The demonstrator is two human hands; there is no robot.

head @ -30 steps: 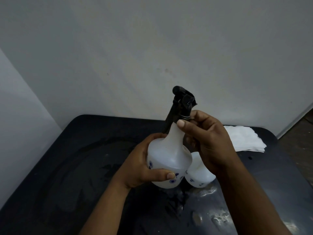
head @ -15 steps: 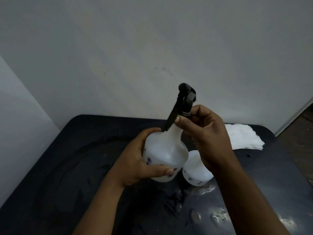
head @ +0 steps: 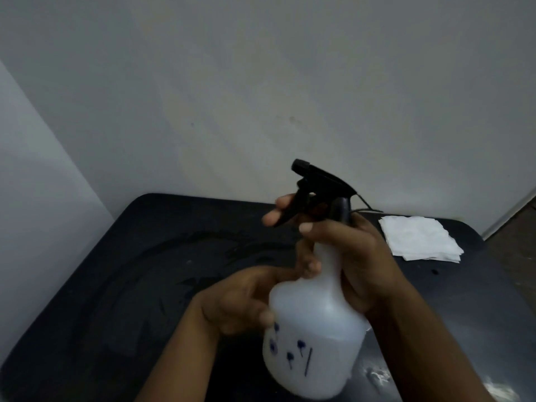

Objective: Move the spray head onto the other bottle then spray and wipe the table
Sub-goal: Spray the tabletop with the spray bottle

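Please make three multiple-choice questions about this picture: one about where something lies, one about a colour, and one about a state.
1. Where do the white wipes lie on the table?
A. far right corner
B. near left corner
C. under the bottle

2. What colour is the spray head?
A. red
B. black
C. white

3. How is the bottle held?
A. standing free
C. lying flat
B. gripped at the neck by the right hand

Answers: 1 A, they sit by the wall at right. 2 B, it is dark throughout. 3 B, fingers wrap the neck, left hand beside.
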